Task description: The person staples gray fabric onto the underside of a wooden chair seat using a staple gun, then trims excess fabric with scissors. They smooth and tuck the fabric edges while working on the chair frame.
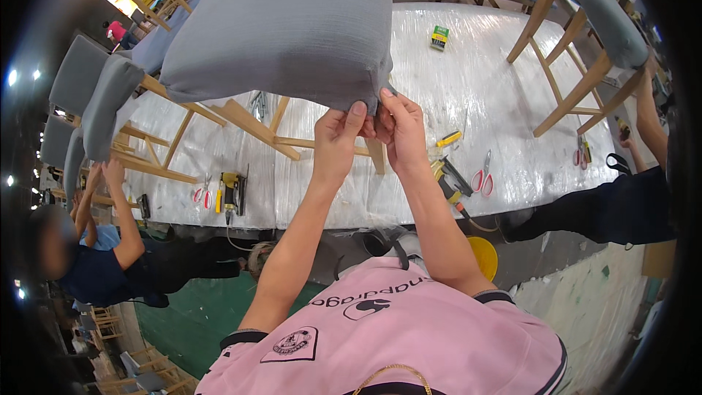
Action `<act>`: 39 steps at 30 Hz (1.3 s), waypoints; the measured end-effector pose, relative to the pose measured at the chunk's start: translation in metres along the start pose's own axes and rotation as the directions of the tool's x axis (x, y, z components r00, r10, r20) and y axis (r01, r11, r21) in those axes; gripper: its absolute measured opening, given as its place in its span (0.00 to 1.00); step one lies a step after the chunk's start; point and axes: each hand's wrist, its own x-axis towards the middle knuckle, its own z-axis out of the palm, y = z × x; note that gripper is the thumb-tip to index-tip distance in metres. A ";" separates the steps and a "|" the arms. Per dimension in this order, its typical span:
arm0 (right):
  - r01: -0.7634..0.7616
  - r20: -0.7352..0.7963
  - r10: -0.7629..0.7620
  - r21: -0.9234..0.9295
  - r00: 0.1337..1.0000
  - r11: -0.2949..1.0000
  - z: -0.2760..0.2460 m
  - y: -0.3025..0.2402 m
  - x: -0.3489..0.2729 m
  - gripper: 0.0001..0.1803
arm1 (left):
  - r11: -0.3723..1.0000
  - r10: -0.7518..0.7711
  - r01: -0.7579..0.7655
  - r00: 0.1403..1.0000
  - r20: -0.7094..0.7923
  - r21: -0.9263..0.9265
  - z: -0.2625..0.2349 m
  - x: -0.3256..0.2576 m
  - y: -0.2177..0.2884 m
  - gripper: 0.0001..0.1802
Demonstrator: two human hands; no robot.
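A grey upholstered chair (285, 29) stands tilted on the plastic-covered table in front of me, its wooden legs pointing down and away under the padded part. At its near right corner my left hand (338, 135) pinches the grey fabric between thumb and fingers. Close beside it, my right hand (402, 128) is closed on the edge of the same fabric, thumb on top. The hands almost meet, and their fingertips partly hide the corner seam.
The plastic-covered table (482, 66) holds a staple gun (232, 192), another staple gun (450, 177), red-handled scissors (483, 181), a yellow-handled tool (449, 139) and a green-yellow box (439, 37). People work on chairs at left and right; another chair (578, 80) stands right.
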 end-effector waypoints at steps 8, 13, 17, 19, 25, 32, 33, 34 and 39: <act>-0.018 0.033 0.018 0.008 0.999 1.000 0.003 0.001 0.000 0.22 | -0.024 0.705 -0.646 0.531 0.471 0.763 -0.001 0.005 0.082 0.21; 0.014 0.102 0.005 -0.184 0.995 0.983 -0.005 -0.005 0.008 0.23 | -0.287 0.419 -0.522 0.686 0.596 0.803 0.031 0.065 0.117 0.33; -0.137 0.440 0.207 -0.186 0.874 0.973 -0.042 -0.013 0.028 0.22 | -0.361 0.189 -0.557 0.742 0.644 0.748 0.053 0.084 0.132 0.29; -0.110 0.230 0.201 -0.355 0.952 0.928 -0.101 -0.001 0.053 0.19 | -0.419 0.048 -0.590 0.745 0.665 0.690 0.065 0.097 0.141 0.29; -0.377 -0.529 0.033 -0.560 0.848 0.738 -0.368 0.078 0.165 0.18 | -0.273 -0.176 -0.583 0.812 0.556 0.765 0.076 0.149 0.166 0.31; -0.509 -0.432 -0.375 -0.851 0.820 -0.132 -0.605 0.146 0.184 0.31 | -0.014 0.052 -0.452 0.890 0.453 0.892 0.086 0.176 0.156 0.33; -0.484 -0.439 -0.306 -0.871 0.845 -0.087 -0.596 0.142 0.187 0.24 | 0.063 0.137 -0.372 0.923 0.361 0.926 0.075 0.162 0.155 0.32; -0.448 -0.425 -0.205 -0.890 0.882 -0.084 -0.580 0.134 0.191 0.19 | 0.130 0.175 -0.345 0.931 0.321 0.930 0.062 0.144 0.160 0.33; -0.332 -0.336 -0.039 -0.940 0.941 0.077 -0.591 0.088 0.209 0.14 | -0.030 0.303 -0.406 0.867 0.396 0.913 0.023 0.061 0.145 0.40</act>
